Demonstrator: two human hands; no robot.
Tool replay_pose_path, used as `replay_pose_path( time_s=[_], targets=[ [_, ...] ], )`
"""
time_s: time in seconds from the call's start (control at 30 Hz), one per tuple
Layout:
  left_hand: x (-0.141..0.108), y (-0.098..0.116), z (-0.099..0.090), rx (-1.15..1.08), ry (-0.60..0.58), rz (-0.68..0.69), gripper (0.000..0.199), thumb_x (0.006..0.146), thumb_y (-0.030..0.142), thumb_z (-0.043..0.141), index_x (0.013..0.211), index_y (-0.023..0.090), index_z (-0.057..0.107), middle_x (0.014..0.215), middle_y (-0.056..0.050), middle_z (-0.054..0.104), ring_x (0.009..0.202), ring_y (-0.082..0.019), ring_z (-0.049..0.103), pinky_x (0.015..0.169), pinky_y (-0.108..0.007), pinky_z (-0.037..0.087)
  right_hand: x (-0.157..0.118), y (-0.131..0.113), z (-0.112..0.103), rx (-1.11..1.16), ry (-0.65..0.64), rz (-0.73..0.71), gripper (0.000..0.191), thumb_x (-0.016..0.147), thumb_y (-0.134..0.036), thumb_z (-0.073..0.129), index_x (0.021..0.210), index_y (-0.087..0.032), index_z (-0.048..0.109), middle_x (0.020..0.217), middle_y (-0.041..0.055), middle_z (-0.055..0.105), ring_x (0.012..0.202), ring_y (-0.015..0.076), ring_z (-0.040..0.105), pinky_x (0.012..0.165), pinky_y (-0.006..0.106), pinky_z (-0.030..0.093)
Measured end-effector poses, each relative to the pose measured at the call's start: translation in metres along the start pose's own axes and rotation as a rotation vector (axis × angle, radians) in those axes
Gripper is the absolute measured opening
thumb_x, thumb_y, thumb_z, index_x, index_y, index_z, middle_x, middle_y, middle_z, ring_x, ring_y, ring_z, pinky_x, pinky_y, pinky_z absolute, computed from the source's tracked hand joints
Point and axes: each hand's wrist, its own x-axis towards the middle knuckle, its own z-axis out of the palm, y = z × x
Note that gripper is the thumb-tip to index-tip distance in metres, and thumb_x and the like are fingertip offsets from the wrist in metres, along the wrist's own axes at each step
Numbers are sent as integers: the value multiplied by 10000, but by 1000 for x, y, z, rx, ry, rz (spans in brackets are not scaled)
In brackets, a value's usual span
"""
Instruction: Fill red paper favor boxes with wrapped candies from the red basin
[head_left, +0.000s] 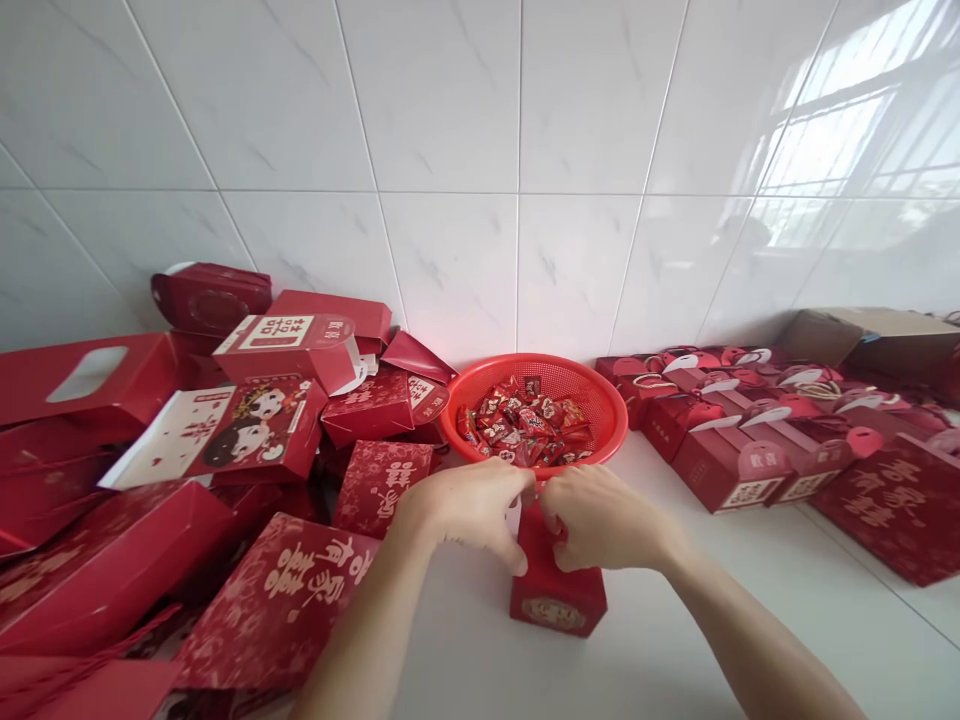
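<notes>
A small red gift box [559,600] with a pale round emblem on its near face stands on the white tabletop. On its left side, my left hand [480,505] grips it with curled fingers, the thumb pressed near its top edge. My right hand [596,515] is closed over the box's upper right part, knuckles forward. The fingertips of both hands are partly hidden, as is the far end of the box. Just beyond the hands sits a red plastic basket [613,425] holding many wrapped sweets [529,420] in red wrappers.
On the left, a loose heap of red boxes and bags [277,590] overlaps, some on their sides. Rows of closed red gift boxes [727,465] stand on the right, with a cardboard carton [817,335] behind. A tiled wall [457,260] rises behind the basket.
</notes>
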Motion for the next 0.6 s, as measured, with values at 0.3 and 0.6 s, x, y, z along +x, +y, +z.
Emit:
replay_pose_path(
  time_s=[0.3,0.6],
  targets=[
    [-1,5,2,-15,-15,-2,826,640,414,815,1402,235,553,1352,-97,634,1135,-302,645,864,-334,531,-47,44,-2,120,-85,11,94,628,-112,631,697,-175,639,771,-9,645,640,120,483,604,253,343],
    [-3,25,5,-49,-1,166,644,781,421,755,1376,236,596,1342,-81,656,1172,-281,635,933,-341,503,-110,79,18,134,177,147,227,839,-78,464,843,-214,646,918,40,665,735,167,635,655,277,477]
  ],
)
